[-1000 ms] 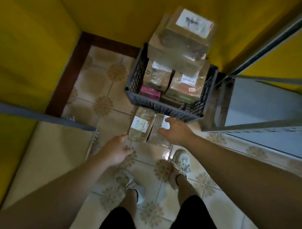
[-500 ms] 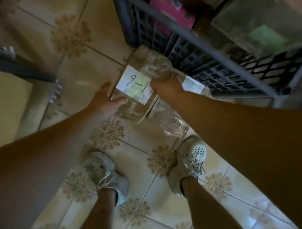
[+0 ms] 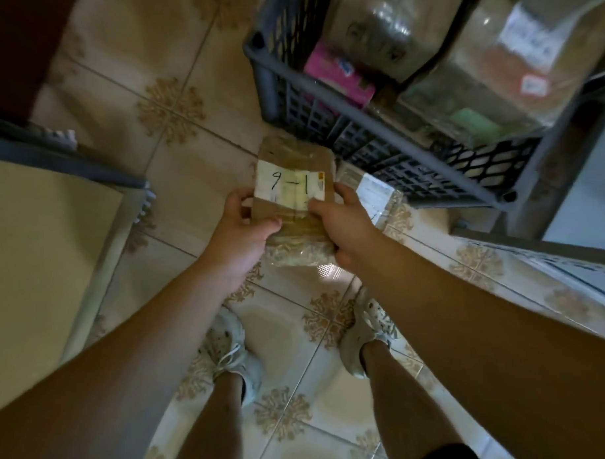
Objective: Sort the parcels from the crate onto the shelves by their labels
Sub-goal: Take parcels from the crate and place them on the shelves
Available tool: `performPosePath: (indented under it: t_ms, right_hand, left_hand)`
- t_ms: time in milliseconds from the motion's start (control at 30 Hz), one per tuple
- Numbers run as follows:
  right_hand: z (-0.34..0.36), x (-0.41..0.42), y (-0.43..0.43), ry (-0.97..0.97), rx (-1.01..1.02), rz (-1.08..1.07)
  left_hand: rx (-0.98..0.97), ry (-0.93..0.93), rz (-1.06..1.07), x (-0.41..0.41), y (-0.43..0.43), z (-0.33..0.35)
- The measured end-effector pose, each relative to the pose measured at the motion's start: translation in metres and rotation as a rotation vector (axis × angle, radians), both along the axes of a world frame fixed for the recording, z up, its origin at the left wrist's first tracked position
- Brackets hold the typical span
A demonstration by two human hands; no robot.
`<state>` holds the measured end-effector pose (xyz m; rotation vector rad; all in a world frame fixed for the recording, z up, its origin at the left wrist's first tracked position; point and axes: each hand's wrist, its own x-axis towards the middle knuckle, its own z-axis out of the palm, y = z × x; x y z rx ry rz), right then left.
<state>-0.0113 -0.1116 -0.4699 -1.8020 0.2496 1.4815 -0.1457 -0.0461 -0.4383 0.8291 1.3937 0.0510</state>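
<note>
since a moment ago, both hands have lifted the 9-1 parcel [image 3: 294, 191] off the floor; left hand [image 3: 241, 228] and right hand [image 3: 342, 228] grip its sides beside the crate [image 3: 375, 99]. best kept level, label readable.

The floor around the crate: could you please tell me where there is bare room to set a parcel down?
Bare tiles lie between the crate and the left shelf. Crowded: another parcel lies by the crate's front, and the crate is packed.
</note>
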Motion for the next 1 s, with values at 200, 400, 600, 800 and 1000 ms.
performPosePath:
  t_ms: [200,400,600,800,1000]
  right_hand:
    - [0.146,-0.03,-0.013,-0.142,0.109,-0.02]
    - [0.332,-0.047,-0.028,-0.154,0.344,-0.169]
    - [0.473,-0.065,-0.055,-0.332,0.605,-0.27]
    - [0.574,-0.066,-0.125,-0.493,0.795,-0.171]
    - [0.628,-0.053,-0.238,-0.69,0.755,-0.162]
  left_hand:
    - [0.171,-0.125,-0.067,-0.037,0.004,0.133]
    - [0.404,-0.248,-0.247,-0.066,0.013,0.32]
    - [0.609,-0.398,-0.398,-0.08,-0.006,0.477]
    - [0.644,-0.544,-0.31,-0.077,-0.073,0.565]
    - [0.757,-0.623,-0.318,-0.043,-0.185,0.6]
